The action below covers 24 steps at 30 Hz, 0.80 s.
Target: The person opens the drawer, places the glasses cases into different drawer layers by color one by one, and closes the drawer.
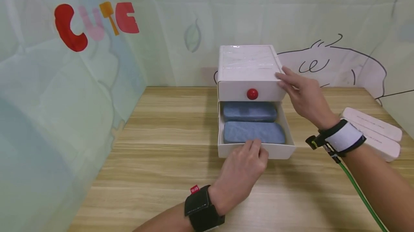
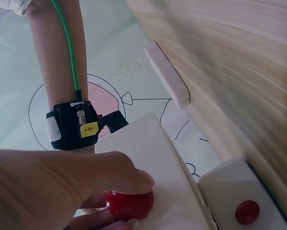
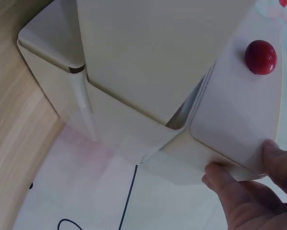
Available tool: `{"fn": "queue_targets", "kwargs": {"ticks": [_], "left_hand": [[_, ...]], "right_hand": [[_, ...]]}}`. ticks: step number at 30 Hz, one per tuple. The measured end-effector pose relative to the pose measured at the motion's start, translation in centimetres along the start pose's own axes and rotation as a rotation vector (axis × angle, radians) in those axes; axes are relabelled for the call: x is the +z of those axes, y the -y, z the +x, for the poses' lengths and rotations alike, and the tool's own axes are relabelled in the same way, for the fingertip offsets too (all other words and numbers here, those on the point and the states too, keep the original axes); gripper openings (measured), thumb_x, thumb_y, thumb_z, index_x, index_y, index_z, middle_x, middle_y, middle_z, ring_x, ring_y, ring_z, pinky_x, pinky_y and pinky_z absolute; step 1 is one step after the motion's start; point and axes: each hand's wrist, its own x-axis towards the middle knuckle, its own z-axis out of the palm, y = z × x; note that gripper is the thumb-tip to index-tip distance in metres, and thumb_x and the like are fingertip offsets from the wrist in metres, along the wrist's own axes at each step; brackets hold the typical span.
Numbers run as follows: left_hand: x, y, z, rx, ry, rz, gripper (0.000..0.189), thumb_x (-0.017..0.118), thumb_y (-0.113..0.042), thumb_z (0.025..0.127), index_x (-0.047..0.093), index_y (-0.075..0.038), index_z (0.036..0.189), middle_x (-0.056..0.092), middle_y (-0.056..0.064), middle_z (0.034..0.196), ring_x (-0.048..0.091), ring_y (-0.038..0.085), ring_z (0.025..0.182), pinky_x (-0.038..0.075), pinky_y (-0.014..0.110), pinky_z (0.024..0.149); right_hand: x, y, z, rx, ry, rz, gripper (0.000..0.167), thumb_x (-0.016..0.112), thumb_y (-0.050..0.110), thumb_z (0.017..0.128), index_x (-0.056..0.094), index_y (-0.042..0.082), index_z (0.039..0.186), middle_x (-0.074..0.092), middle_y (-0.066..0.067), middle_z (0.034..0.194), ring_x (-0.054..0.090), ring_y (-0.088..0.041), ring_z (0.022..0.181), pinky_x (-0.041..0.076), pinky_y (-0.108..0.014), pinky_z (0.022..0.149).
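The left hand (image 1: 240,174) is seen pinching the red knob (image 2: 129,203) of the lower drawer (image 1: 255,149), which is pulled out over the bench (image 1: 161,145); the right hand (image 1: 302,95) is laid with straight fingers against the top right corner of the white drawer unit (image 1: 247,63). Should that bracing be eased, the light unit could be dragged or tipped. Two blue cases (image 1: 253,132) are held in the open drawer, one behind the other; the upper drawer (image 1: 250,91) is closed, its contents unseen
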Motion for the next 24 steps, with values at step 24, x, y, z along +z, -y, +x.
{"fn": "queue_targets", "kwargs": {"ticks": [24], "left_hand": [[0.63,0.17,0.28,-0.007,-0.032,0.000,0.014,0.070,-0.007,0.089,0.074,-0.013,0.101,0.062,0.000,0.092,0.059,0.010,0.080,0.051,0.018,0.063]], "right_hand": [[0.38,-0.12,0.13,0.044,-0.046,0.018,0.036,0.060,0.016,0.102,0.063,0.010,0.137,0.047,-0.013,0.153,0.051,-0.041,0.137,0.043,-0.058,0.107]]}}
